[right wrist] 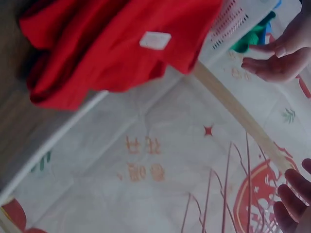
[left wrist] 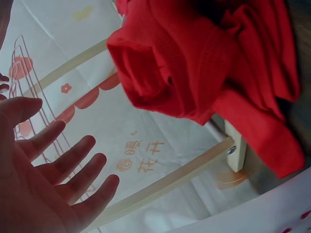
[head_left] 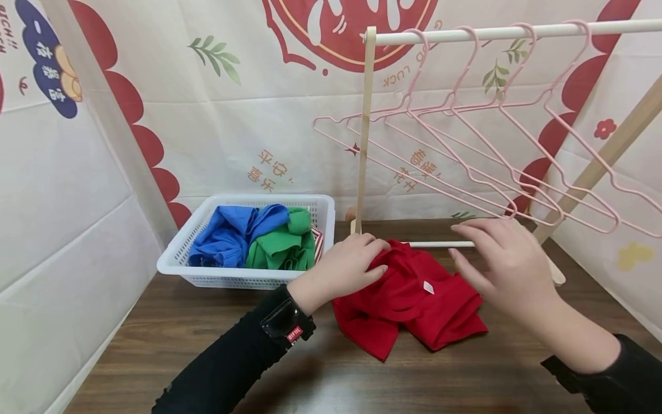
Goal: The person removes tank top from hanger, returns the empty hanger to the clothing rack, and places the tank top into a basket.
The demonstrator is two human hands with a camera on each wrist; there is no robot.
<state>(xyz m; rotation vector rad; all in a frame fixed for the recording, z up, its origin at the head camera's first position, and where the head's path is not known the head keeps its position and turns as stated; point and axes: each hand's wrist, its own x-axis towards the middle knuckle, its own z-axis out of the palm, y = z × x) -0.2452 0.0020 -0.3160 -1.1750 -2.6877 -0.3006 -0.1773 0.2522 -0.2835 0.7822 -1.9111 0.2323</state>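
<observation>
A crumpled red shirt (head_left: 408, 299) with a small white label lies on the wooden table. My left hand (head_left: 351, 264) is over its left side with fingers spread; the left wrist view shows that hand (left wrist: 53, 179) holding nothing, apart from the shirt's ribbed opening (left wrist: 146, 73). To the right of the shirt, my right hand (head_left: 507, 270) is raised with fingers loosely bent and nothing in them. Only the fingertips of the right hand (right wrist: 291, 199) appear at the edge of the right wrist view, away from the red cloth (right wrist: 121, 43).
A white basket (head_left: 170, 261) at the left holds blue clothing (head_left: 222, 236), green clothing (head_left: 284, 247) and a striped piece. Several pink hangers (head_left: 455, 109) hang from the white rail (head_left: 491, 33) of a wooden rack (head_left: 364, 132). A printed cloth (head_left: 233, 138) backs the table.
</observation>
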